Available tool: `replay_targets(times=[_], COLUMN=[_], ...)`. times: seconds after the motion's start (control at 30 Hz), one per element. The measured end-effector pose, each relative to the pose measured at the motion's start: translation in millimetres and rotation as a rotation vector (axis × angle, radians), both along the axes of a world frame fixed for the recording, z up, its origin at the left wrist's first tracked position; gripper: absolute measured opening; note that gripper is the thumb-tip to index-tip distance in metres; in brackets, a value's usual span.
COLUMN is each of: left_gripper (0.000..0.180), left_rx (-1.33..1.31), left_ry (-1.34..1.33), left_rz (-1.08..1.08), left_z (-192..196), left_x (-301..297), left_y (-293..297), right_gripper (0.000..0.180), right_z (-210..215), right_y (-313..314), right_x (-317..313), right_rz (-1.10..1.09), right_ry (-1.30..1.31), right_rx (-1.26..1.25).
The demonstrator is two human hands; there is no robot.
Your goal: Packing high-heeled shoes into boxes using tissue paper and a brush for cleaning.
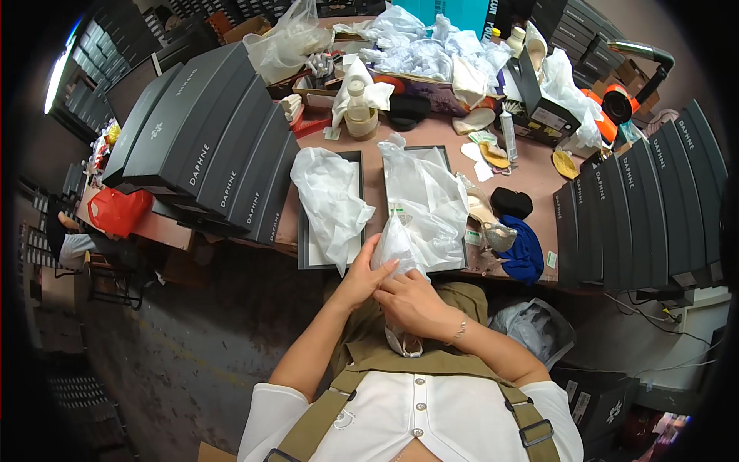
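Just in front of my body I hold a shoe [405, 343] with its front part wrapped in white tissue paper [396, 245]. Its pale open end shows below my hands, over my lap. My left hand [360, 279] is closed round the wrapped part from the left, thumb across the paper. Fingers bent, my right hand [416, 305] grips the wrapping from the right. Behind them an open shoe box [460, 259] is lined with more tissue [427, 185]. To its left lies a box part [306, 250] with crumpled white paper [327, 200] over it.
Dark shoe boxes stand in rows at the left [231, 165] and right [627, 212]. A glittery shoe [500, 236], a blue cloth [525, 250] and a black pad [511, 202] lie right of the lined box. A bottle [359, 112] and a tissue heap [408, 54] stand farther back.
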State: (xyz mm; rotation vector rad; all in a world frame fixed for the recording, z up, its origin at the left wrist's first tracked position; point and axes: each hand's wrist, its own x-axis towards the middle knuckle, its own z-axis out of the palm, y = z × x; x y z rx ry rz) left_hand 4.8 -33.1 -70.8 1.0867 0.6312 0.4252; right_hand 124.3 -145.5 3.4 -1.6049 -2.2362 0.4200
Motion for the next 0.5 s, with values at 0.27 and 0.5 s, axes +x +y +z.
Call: replay_targets(times=[0.27, 0.5], left_gripper=[0.079, 0.077], left_rx=[0.056, 0.041], left_ry=[0.012, -0.008], left_rz=[0.005, 0.064], left_z=[11.5, 11.0], left_x=[-13.1, -21.2], left_y=[-3.0, 0.2], right_gripper=[0.044, 0.027], right_z=[8.1, -7.6], right_y=[-35.3, -6.7], right_x=[22.7, 13.4], right_rz=[-0.329, -0.371], right_ry=[0.372, 0.608], right_rx=[-0.180, -0.156])
